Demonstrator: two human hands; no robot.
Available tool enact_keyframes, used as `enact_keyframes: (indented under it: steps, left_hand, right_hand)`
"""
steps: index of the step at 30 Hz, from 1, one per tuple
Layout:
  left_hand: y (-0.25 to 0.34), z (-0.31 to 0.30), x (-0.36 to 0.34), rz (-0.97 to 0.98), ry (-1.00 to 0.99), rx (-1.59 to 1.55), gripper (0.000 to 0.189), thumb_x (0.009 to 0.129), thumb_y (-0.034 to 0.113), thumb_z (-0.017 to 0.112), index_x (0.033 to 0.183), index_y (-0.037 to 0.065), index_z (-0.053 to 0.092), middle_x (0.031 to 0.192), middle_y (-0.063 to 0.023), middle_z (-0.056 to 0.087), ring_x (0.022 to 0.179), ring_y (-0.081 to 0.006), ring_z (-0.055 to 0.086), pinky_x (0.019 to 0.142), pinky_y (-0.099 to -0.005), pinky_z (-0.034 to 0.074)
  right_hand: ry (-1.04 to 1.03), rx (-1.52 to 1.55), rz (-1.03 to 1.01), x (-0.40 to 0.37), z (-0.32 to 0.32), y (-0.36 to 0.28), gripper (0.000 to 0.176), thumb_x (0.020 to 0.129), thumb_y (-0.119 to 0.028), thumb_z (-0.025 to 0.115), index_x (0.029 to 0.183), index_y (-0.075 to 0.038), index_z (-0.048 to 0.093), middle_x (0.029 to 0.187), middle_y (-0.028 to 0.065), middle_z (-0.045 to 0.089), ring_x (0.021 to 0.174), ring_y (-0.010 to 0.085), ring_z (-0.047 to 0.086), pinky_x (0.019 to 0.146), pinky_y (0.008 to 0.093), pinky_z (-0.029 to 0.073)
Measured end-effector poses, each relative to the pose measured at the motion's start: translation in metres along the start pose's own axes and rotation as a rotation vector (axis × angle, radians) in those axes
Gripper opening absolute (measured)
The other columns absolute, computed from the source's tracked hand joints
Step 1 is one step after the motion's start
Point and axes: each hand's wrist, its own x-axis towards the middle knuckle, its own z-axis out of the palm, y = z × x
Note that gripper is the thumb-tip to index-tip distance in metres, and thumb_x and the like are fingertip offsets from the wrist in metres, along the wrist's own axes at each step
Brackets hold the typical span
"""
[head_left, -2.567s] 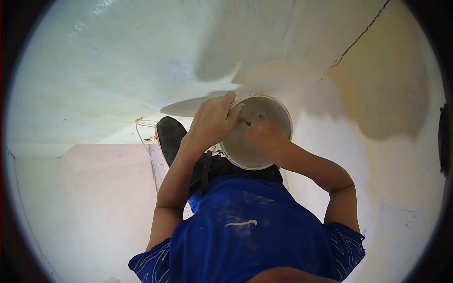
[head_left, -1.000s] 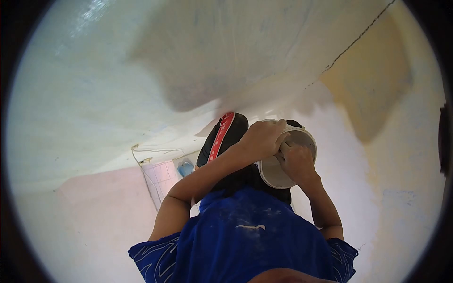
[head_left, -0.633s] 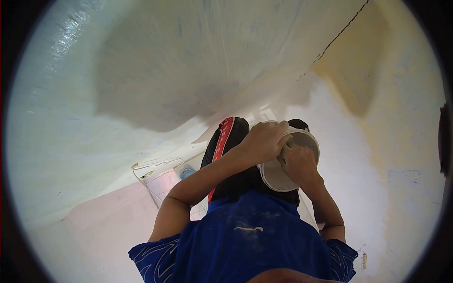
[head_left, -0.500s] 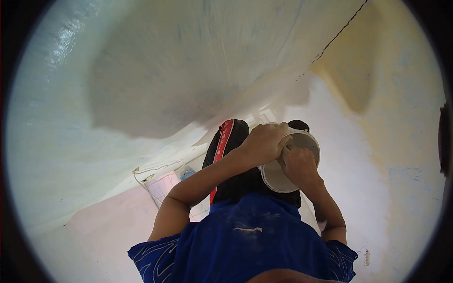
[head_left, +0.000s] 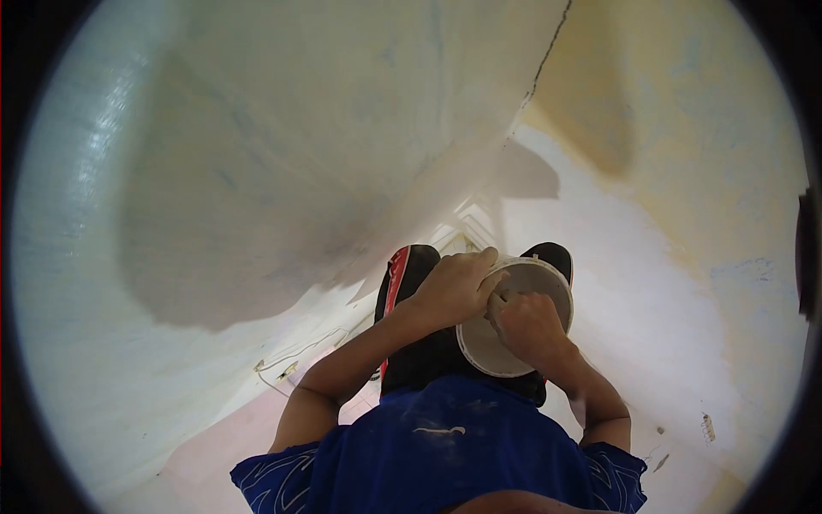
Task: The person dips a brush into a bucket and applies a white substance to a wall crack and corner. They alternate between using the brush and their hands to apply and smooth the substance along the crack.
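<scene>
A white round bucket (head_left: 479, 351) with pale greyish residue inside is held between my knees and forearms, its mouth turned up toward me. My left hand (head_left: 456, 287) grips the bucket's left rim, thumb along the top edge. Inside the mouth, my right hand (head_left: 533, 325) is closed, with its knuckles near the left inner wall and close to my left fingers. Whatever the right fingers hold is hidden by the hand. Pale dust or paste coats the fingers of both hands.
A pale wall (head_left: 342, 128) with patchy blotches fills the left and top. A dark crack (head_left: 548, 60) runs down at the corner beside a yellowish wall (head_left: 685, 154). A cable (head_left: 300, 353) hangs at lower left, above pink flooring (head_left: 231, 437).
The view has tilted, so the bucket and hands sit slightly lower and to the left, and the crack has shifted left. Both hands stay at the bucket; the right one remains inside it.
</scene>
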Motion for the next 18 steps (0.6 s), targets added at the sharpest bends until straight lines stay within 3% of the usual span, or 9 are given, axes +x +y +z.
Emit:
enact_keyframes:
  steps: [5,12,14,18]
  left_hand:
    - [-0.004,0.034,0.015,0.077,0.061,0.041,0.035,0.1,0.031,0.062,0.089,-0.002,0.056,0.08,-0.0277,0.064,0.078,-0.0482,0.063,0.072,-0.0534,0.048]
    - [0.015,0.034,0.035,-0.029,0.051,0.128,0.035,0.1,0.032,0.063,0.091,-0.001,0.057,0.079,-0.0271,0.063,0.077,-0.0481,0.063,0.071,-0.0535,0.047]
    - [0.021,0.034,0.042,-0.011,0.041,0.166,0.037,0.099,0.034,0.064,0.09,-0.001,0.057,0.077,-0.026,0.063,0.076,-0.0477,0.062,0.069,-0.0537,0.046]
    - [0.039,0.033,0.058,-0.018,-0.002,0.277,0.038,0.098,0.035,0.064,0.088,-0.001,0.057,0.076,-0.0264,0.062,0.076,-0.0479,0.062,0.069,-0.0538,0.046]
  right_hand:
    - [0.012,0.01,0.011,-0.013,0.009,0.024,0.015,0.09,-0.021,0.07,0.089,-0.006,0.068,0.07,0.0133,0.067,0.062,0.0308,0.069,0.058,0.0453,0.055]
    - [0.062,0.116,-0.083,-0.029,0.029,0.059,0.016,0.091,-0.023,0.069,0.093,-0.007,0.068,0.082,0.0125,0.069,0.071,0.0305,0.071,0.059,0.0449,0.056]
    - [0.154,0.14,-0.112,-0.031,0.018,0.064,0.013,0.085,-0.012,0.067,0.097,-0.007,0.067,0.083,0.0119,0.071,0.073,0.0279,0.073,0.059,0.0418,0.058]
    - [0.219,0.163,-0.116,-0.038,0.022,0.078,0.014,0.084,-0.011,0.067,0.098,-0.008,0.066,0.084,0.0113,0.07,0.074,0.0277,0.073,0.06,0.0412,0.058]
